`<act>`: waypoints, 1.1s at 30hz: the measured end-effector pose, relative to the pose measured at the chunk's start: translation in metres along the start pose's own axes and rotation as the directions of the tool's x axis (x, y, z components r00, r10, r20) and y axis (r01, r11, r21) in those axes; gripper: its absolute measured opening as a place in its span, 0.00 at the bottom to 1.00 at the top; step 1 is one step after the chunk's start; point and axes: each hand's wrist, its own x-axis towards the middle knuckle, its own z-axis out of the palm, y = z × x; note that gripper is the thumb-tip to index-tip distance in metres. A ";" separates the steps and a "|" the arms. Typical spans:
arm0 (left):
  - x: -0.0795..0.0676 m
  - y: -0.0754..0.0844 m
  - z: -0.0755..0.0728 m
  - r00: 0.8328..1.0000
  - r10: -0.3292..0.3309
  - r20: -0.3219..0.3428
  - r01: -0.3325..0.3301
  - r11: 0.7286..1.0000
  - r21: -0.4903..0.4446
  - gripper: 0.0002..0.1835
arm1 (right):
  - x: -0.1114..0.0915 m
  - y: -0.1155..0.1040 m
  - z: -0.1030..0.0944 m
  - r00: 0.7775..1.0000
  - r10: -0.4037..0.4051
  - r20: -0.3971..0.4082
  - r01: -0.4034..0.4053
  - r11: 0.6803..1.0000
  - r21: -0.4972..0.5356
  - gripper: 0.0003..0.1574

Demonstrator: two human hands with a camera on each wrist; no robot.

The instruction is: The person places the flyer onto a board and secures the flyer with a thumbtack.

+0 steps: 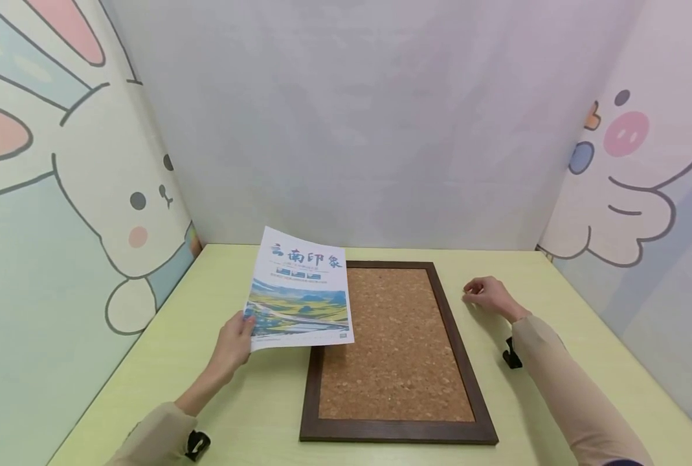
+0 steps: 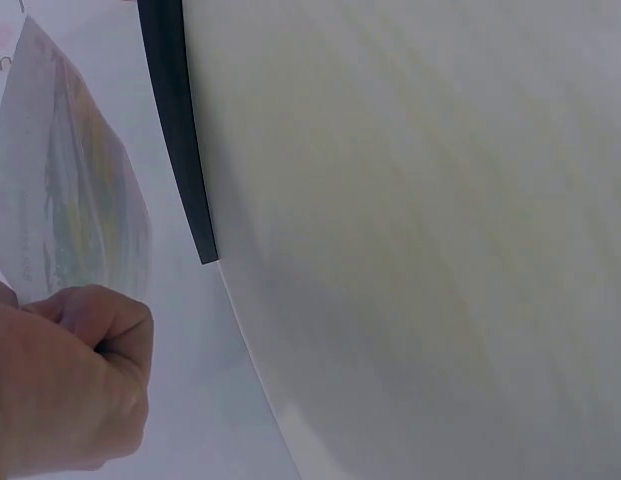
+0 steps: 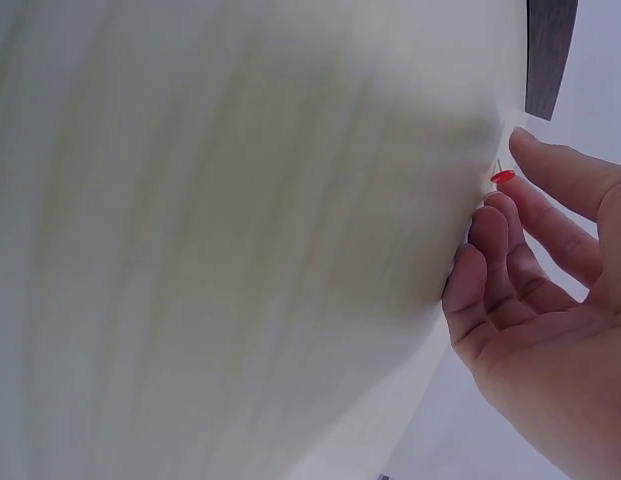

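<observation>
Around the back and sides, 3 walls (image 1: 351, 129): plain pale grey at the back, cartoon print on the other 2, with a white rabbit (image 1: 101, 175) at the left and a white bird (image 1: 631, 168) at the right. Between them, a pale yellow-green tabletop (image 1: 252, 401). Lying flat near the middle, a cork board (image 1: 398, 362) with a dark brown border, upper left corner hidden. At lower left and lower right, 2 beige sleeves (image 1: 567, 395). Tilted in front of that hidden corner and raised above the tabletop, a poster (image 1: 299, 291), printed side up: large blue Chinese title of 4 characters, 3 small blue pictures, then a landscape of green and yellow fields. At the lower left edge of the poster, left hand (image 1: 233, 340), pinching it in a firm grip with the thumb over the printed face. Just above the tabletop, right of the cork board and apart from it, right hand (image 1: 491, 298), fingers curled, thumb and index finger drawn close together in a pinching grip. Near the wrists, 2 black clips (image 1: 511, 355). Within that right grip, at the fingertips, a red pin (image 3: 503, 177), head against the index finger.
</observation>
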 end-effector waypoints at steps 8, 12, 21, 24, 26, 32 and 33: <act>-0.002 0.008 0.017 1.000 0.015 0.006 -0.015 0.999 -0.040 0.18 | 0.003 0.000 0.001 1.000 0.023 0.010 -0.023 1.000 -0.002 0.14; -0.004 0.010 0.025 0.999 0.033 0.006 -0.033 0.998 -0.061 0.18 | 0.003 -0.002 0.001 0.999 0.031 0.023 -0.031 0.999 -0.008 0.15; -0.014 0.023 0.043 0.997 0.062 0.047 -0.054 0.986 -0.158 0.18 | 0.004 -0.001 0.001 0.999 0.039 0.035 -0.038 0.999 -0.014 0.15; -0.016 0.028 0.049 0.998 0.045 0.047 -0.036 0.984 -0.177 0.17 | 0.005 -0.001 0.001 0.999 0.031 0.032 -0.030 0.999 -0.016 0.15; -0.017 0.029 0.053 0.998 0.046 0.045 -0.038 0.983 -0.180 0.16 | 0.005 -0.002 0.001 0.999 0.021 0.031 -0.021 1.000 -0.016 0.15; -0.022 0.030 0.065 0.995 0.068 0.066 -0.056 0.982 -0.178 0.16 | 0.003 -0.003 -0.001 0.999 0.017 0.045 -0.016 1.000 -0.010 0.16; -0.023 0.030 0.067 0.995 0.074 0.072 -0.060 0.982 -0.178 0.17 | 0.003 -0.003 -0.001 0.999 0.018 0.048 -0.017 1.000 -0.009 0.16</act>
